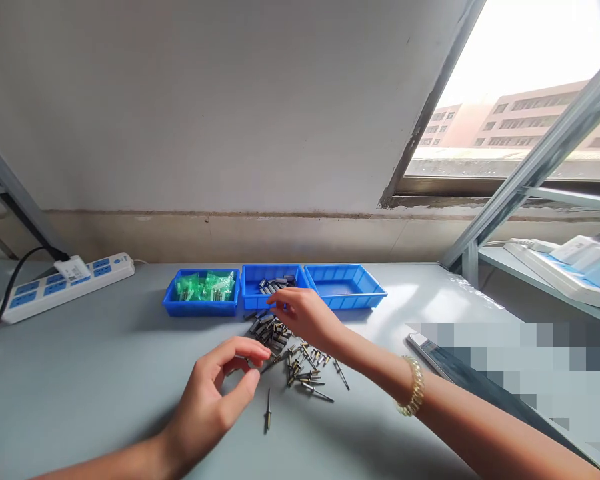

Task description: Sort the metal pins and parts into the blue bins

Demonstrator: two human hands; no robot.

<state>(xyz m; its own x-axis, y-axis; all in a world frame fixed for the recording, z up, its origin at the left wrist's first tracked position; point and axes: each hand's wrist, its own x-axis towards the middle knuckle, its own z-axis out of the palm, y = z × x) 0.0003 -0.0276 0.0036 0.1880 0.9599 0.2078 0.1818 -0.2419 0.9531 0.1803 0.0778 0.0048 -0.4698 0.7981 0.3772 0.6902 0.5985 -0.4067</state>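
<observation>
My left hand [220, 387] hovers left of a loose pile of metal rivets [305, 370], its fingers curled with thumb and forefinger apart; a small dark bit shows between them, too small to name. My right hand [300, 313] reaches over the back of the pile, in front of the middle blue bin [273, 269], fingers bent down; whatever they hold, if anything, is hidden. Dark metal cylinders [275, 285] lie in that bin. One single rivet [269, 411] rests on the table apart from the pile, near my left hand.
A blue bin [200, 309] with green bags stands at the left, another blue bin [347, 301] at the right. A power strip [70, 287] lies far left. A phone [430, 353] is beside my right forearm.
</observation>
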